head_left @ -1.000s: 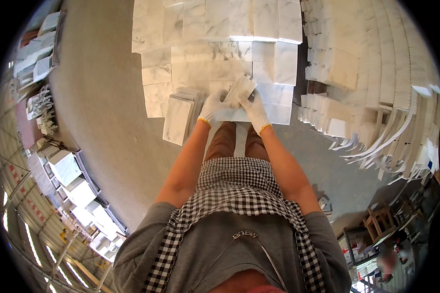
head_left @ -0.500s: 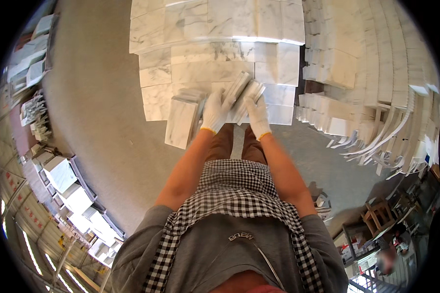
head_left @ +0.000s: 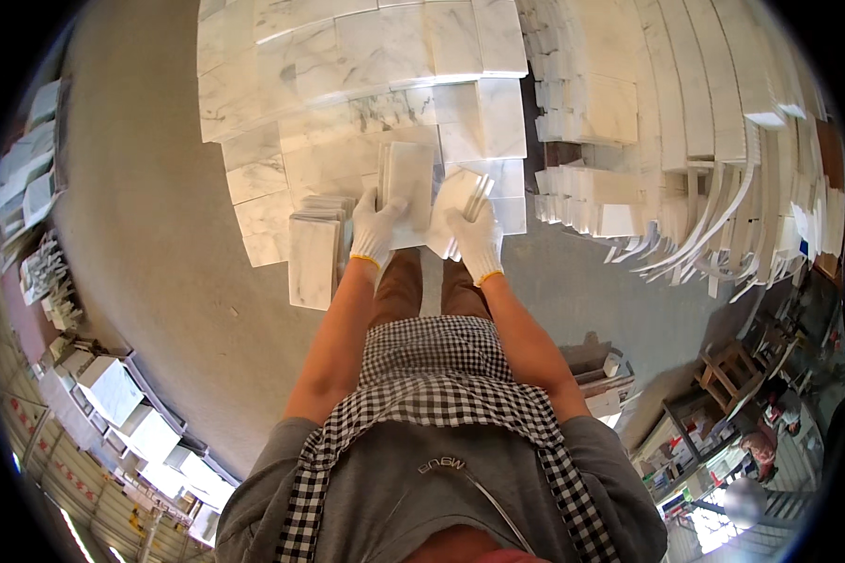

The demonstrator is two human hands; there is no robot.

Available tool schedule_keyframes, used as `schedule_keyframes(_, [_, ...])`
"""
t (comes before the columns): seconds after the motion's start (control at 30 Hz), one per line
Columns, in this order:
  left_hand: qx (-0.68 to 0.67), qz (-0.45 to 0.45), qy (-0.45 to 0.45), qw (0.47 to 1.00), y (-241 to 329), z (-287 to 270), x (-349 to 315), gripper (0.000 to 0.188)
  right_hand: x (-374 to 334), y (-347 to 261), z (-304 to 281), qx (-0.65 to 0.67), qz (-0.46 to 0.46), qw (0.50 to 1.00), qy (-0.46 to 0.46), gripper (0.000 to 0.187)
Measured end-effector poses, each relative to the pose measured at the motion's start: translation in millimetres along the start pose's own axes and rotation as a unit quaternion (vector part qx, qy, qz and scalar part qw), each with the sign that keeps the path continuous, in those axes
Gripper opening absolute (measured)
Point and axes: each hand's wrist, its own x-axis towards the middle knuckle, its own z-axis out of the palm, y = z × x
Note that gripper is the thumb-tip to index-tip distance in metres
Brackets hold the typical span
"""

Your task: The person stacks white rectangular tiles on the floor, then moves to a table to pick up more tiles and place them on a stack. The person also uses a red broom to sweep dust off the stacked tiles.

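Observation:
Both hands wear white knit gloves with yellow cuffs. My left hand [head_left: 376,231] is closed on a small stack of white marble tiles [head_left: 409,178], its thumb along their left side. Just to the right, my right hand [head_left: 479,244] grips a few more marble tile strips [head_left: 453,199], fanned and tilted with their edges showing. The two groups are close together over the near edge of a wide pile of grey-veined marble tiles [head_left: 329,141]. Left of my left hand, a leaning stack of marble tiles [head_left: 312,261] overhangs the pile's near edge.
Long rows of stacked pale stone slabs [head_left: 671,113] stand to the right, with curled white strips [head_left: 714,235] hanging from them. Bare concrete floor [head_left: 150,188] runs along the left. Boxes of white slabs [head_left: 113,389] line the far left. A wooden chair [head_left: 730,371] stands lower right, near another person [head_left: 762,448].
The tiles between my hands have parted into two groups: the left one now stands straighter, the right one tilts outward in my right hand. The view has shifted, moving the pile leftward.

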Motion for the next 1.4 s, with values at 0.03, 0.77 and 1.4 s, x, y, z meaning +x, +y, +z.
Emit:
schedule_keyframes(0.03, [-0.008, -0.007, 0.003, 1.000, -9, -1, 4, 0.038, 2, 7, -7, -0.012, -0.002, 1.000, -0.002, 0.043])
schedule_keyframes(0.77, [-0.054, -0.031, -0.178, 0.982, 12, 68, -6, 0.087, -55, -89, -50, -0.248, -0.105, 0.954, -0.128, 0.046])
schedule_keyframes(1.4, [-0.265, -0.081, -0.227, 0.934, 32, 145, 40, 0.058, 11, -67, -89, -0.233, -0.091, 0.967, -0.047, 0.111])
